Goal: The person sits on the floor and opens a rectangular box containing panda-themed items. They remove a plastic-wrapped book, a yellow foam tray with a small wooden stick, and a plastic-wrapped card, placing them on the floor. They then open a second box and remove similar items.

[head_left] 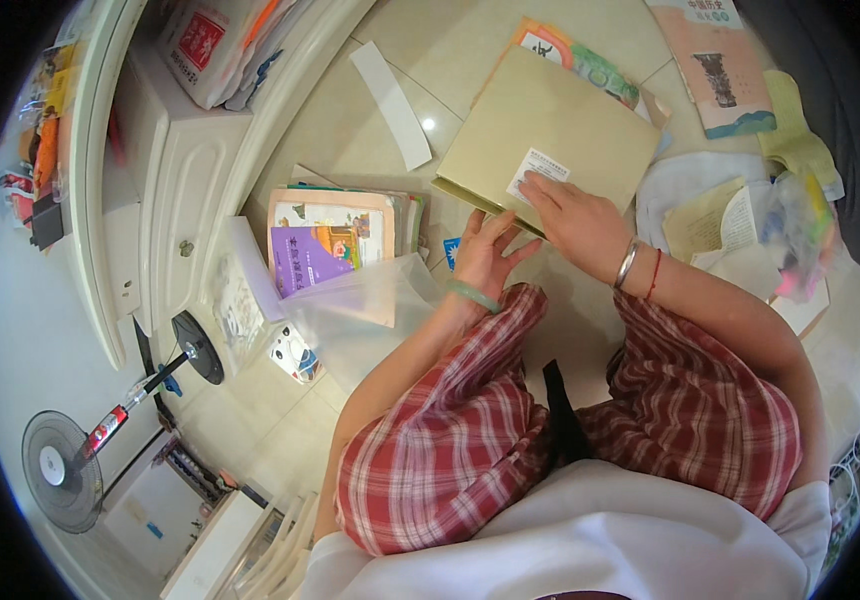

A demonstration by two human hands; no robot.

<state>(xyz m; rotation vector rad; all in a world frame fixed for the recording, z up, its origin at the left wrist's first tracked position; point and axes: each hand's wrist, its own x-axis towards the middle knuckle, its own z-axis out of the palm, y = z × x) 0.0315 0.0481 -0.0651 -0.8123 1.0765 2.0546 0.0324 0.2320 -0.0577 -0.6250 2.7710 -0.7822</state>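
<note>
A thick beige book or folder [550, 120] lies tilted on the floor in front of me, with a white label [532, 170] near its near edge. My right hand [585, 225] rests on its cover, fingers stretched out over the label's edge. At the near left edge of the folder is my left hand [490, 258], its fingers apart; whether they grip the edge cannot be told. Beneath the folder, a colourful book [590, 70] sticks out at the far side.
Left of my hands sit a stack of books [335, 230] and a translucent plastic sleeve [380, 310]. A white strip [390, 105] lies on the tiles. Farther right are a pinkish book [715, 80], a yellow-green cloth [795, 130] and a clear plastic bag [800, 230]. A fan [60, 470] stands lower left.
</note>
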